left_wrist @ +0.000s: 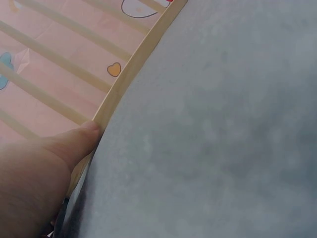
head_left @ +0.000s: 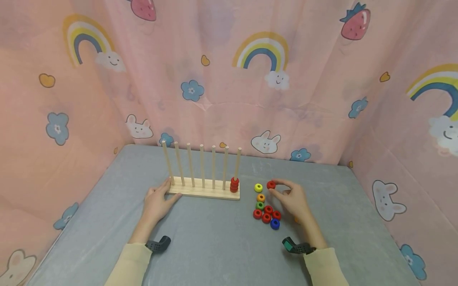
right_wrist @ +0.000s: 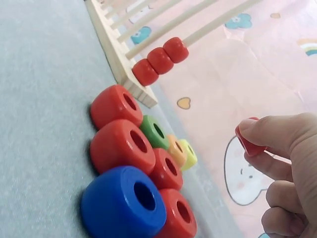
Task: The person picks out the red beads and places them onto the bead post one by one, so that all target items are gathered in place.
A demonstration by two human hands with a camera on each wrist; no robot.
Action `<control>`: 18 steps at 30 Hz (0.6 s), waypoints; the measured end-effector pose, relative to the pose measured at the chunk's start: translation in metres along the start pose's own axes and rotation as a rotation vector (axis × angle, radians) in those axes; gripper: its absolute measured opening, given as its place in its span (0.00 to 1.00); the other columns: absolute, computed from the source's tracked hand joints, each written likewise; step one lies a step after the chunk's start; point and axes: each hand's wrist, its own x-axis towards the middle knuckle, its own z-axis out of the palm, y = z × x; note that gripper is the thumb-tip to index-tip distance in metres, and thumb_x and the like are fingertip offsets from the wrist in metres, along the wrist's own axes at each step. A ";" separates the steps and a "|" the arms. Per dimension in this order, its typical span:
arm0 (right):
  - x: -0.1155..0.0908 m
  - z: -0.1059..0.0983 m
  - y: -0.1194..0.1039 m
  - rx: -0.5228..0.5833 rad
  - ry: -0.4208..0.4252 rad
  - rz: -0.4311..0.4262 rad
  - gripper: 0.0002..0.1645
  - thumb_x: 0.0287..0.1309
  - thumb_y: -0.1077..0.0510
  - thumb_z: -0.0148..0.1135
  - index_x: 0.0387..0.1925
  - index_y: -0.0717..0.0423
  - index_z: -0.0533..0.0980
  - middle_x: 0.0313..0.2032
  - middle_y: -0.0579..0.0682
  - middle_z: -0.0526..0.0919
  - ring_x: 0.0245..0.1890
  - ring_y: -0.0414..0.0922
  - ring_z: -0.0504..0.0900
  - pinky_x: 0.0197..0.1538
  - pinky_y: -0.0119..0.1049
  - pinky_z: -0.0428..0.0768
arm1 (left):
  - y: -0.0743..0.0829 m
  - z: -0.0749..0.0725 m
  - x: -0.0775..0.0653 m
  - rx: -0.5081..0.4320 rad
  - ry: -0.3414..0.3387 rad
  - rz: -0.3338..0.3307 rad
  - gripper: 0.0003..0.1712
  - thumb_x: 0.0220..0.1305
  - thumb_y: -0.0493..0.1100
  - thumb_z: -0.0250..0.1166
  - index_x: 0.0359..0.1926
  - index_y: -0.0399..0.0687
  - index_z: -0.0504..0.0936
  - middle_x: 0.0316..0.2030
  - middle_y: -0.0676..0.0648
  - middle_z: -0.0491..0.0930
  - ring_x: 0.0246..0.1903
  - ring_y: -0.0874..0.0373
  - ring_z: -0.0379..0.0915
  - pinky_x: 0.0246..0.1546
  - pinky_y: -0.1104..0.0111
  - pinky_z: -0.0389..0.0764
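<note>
A wooden peg board with several upright pegs stands on the table, three red beads stacked on its rightmost peg. My left hand grips the board's left end, thumb along the front edge. To the right of the board, my right hand pinches a red bead between thumb and forefinger, raised above the table in the right wrist view. Close by lie loose beads: a yellow bead, an orange bead, a green bead, several red beads and a blue bead.
Another orange bead is partly hidden beside my right wrist. The grey table is bordered at the back and sides by a pink patterned curtain. Each wrist wears a dark strap.
</note>
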 end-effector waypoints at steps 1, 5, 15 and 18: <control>0.000 0.000 -0.001 0.002 0.000 0.000 0.25 0.67 0.51 0.75 0.62 0.55 0.83 0.47 0.57 0.86 0.11 0.41 0.61 0.18 0.33 0.62 | 0.000 0.000 0.000 0.001 0.000 0.001 0.46 0.73 0.57 0.69 0.80 0.40 0.63 0.79 0.40 0.63 0.60 0.35 0.67 0.61 0.44 0.66; 0.001 0.000 -0.003 0.006 0.001 -0.004 0.25 0.68 0.49 0.74 0.62 0.53 0.83 0.48 0.57 0.86 0.11 0.41 0.61 0.18 0.33 0.62 | 0.001 0.000 0.000 0.000 0.002 0.001 0.46 0.73 0.57 0.69 0.81 0.41 0.63 0.79 0.40 0.63 0.60 0.35 0.67 0.60 0.43 0.66; 0.004 0.000 -0.009 0.036 0.030 -0.029 0.27 0.68 0.49 0.74 0.63 0.55 0.82 0.51 0.56 0.85 0.11 0.40 0.60 0.18 0.32 0.62 | 0.001 0.000 0.000 -0.004 0.003 -0.005 0.46 0.73 0.57 0.69 0.80 0.41 0.63 0.79 0.40 0.63 0.61 0.35 0.67 0.62 0.43 0.65; 0.005 0.001 -0.010 0.044 0.048 -0.048 0.26 0.68 0.51 0.74 0.62 0.56 0.83 0.52 0.57 0.86 0.11 0.39 0.58 0.18 0.32 0.60 | 0.000 0.000 0.000 -0.004 0.002 -0.006 0.46 0.73 0.57 0.69 0.80 0.41 0.63 0.79 0.40 0.63 0.61 0.34 0.67 0.62 0.43 0.65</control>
